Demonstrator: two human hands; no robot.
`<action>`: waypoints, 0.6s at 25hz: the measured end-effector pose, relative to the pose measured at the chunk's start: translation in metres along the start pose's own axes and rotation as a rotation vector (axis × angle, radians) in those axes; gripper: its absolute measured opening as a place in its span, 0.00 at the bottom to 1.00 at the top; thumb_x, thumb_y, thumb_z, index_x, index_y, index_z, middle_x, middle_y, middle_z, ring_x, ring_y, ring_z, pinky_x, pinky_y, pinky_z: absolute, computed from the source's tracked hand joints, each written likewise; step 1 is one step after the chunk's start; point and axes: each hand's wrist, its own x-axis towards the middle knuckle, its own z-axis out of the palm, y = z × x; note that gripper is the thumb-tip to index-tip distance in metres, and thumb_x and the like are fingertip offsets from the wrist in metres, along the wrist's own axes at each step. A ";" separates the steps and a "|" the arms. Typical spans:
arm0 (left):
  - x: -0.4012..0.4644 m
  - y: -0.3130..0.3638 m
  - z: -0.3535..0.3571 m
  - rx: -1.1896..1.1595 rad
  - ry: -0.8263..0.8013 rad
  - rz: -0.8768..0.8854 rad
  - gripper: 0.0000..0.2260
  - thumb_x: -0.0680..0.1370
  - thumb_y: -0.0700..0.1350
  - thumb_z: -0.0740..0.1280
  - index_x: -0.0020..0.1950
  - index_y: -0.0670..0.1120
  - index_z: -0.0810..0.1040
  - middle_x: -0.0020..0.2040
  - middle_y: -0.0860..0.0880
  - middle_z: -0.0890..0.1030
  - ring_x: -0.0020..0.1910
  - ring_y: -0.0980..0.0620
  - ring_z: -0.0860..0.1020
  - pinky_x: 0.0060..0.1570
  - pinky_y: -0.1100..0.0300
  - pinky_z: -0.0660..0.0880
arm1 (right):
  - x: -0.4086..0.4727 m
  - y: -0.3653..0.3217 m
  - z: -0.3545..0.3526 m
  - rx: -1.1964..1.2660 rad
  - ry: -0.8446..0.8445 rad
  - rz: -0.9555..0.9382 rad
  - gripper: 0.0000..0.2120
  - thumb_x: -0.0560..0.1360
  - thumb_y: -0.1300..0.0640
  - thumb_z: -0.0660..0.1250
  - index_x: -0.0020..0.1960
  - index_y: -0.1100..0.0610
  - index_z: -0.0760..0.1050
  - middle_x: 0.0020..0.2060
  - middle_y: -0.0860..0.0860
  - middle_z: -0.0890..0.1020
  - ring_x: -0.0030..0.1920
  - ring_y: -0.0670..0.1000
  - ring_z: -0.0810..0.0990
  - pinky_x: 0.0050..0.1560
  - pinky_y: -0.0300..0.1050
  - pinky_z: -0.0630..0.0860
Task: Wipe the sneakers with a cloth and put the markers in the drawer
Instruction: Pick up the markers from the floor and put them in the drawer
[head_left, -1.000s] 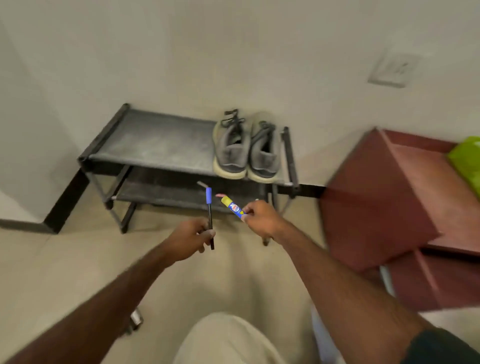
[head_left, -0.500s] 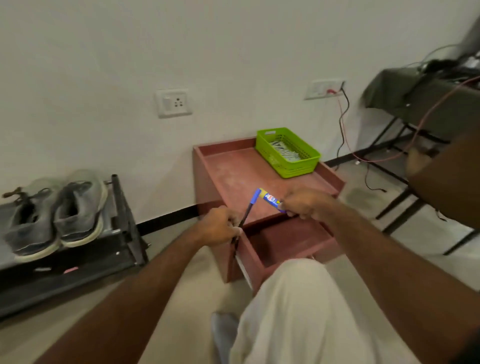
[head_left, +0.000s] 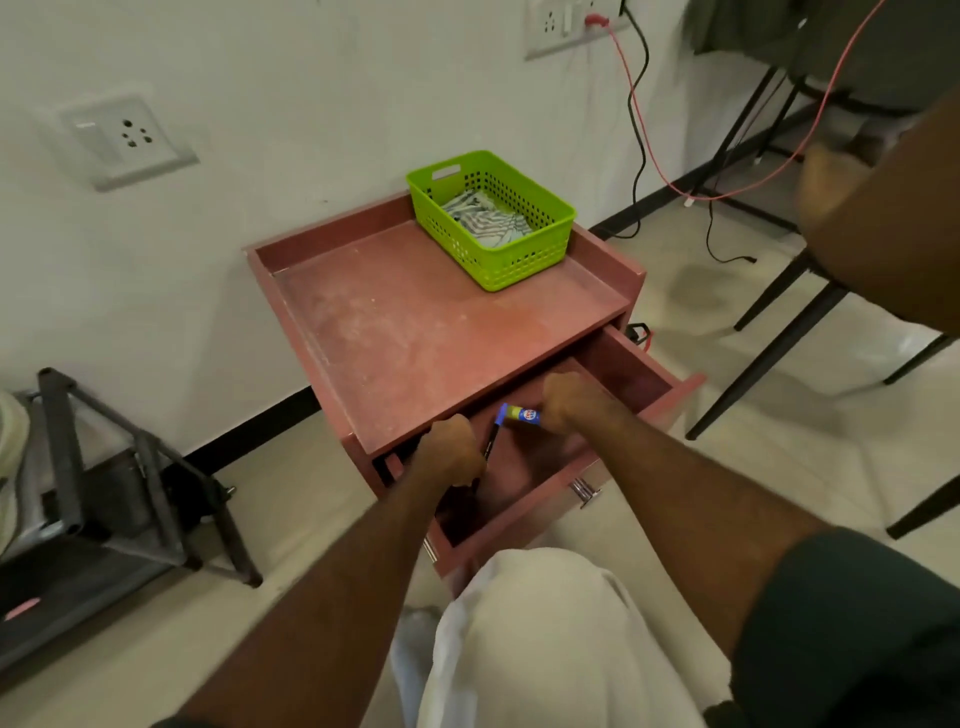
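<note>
Left hand gripping thin black marker; right hand gripping blue-yellow marker. Both held over open drawer of red cabinet. Green basket on far right of top.

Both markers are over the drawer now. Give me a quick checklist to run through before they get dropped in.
1. Drawer pulled open: ok.
2. Left hand grips the thin black marker: ok.
3. Right hand grips the yellow-and-blue marker: ok.
4. Both hands above the drawer cavity, not the cabinet top: ok.
5. Drawer floor free of clutter under the hands: cannot tell, the arms hide much of it.
6. Cloth back in the green basket: ok.
</note>
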 end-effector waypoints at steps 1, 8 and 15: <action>0.006 0.000 0.007 0.018 0.009 -0.017 0.12 0.76 0.43 0.74 0.54 0.37 0.78 0.49 0.40 0.84 0.47 0.42 0.85 0.50 0.49 0.84 | 0.008 -0.003 0.008 -0.017 -0.029 -0.015 0.19 0.76 0.49 0.70 0.59 0.63 0.77 0.58 0.61 0.81 0.58 0.62 0.81 0.58 0.52 0.79; 0.024 0.003 0.038 0.134 0.065 -0.055 0.16 0.82 0.40 0.64 0.69 0.35 0.73 0.68 0.35 0.75 0.66 0.35 0.76 0.64 0.46 0.75 | 0.030 -0.008 0.049 -0.035 -0.205 0.024 0.18 0.76 0.55 0.69 0.63 0.59 0.75 0.61 0.58 0.78 0.59 0.59 0.78 0.61 0.52 0.77; -0.001 -0.008 0.020 -0.085 0.041 0.045 0.15 0.74 0.47 0.76 0.51 0.36 0.81 0.50 0.38 0.84 0.48 0.42 0.85 0.51 0.50 0.83 | 0.009 -0.012 0.033 0.043 -0.136 -0.047 0.09 0.75 0.55 0.69 0.48 0.61 0.81 0.43 0.58 0.81 0.45 0.59 0.81 0.45 0.48 0.79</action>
